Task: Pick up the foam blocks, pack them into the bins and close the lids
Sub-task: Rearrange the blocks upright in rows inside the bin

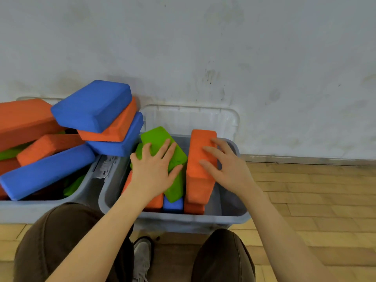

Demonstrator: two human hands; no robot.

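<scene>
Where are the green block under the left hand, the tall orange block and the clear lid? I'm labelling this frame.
Green block (157, 137), head view, upper face.
Orange block (198, 157), head view, broad face.
Clear lid (191, 119), head view, inner face.

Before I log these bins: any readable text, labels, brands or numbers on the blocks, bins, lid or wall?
None can be read.
Foam blocks, such as the green block and the orange block: plain, no print.
Right bin, left bin and clear lid: no label visible.
Wall: only smudges and scuffs.
Latch between the bins: blurred, no legible marks.
</scene>
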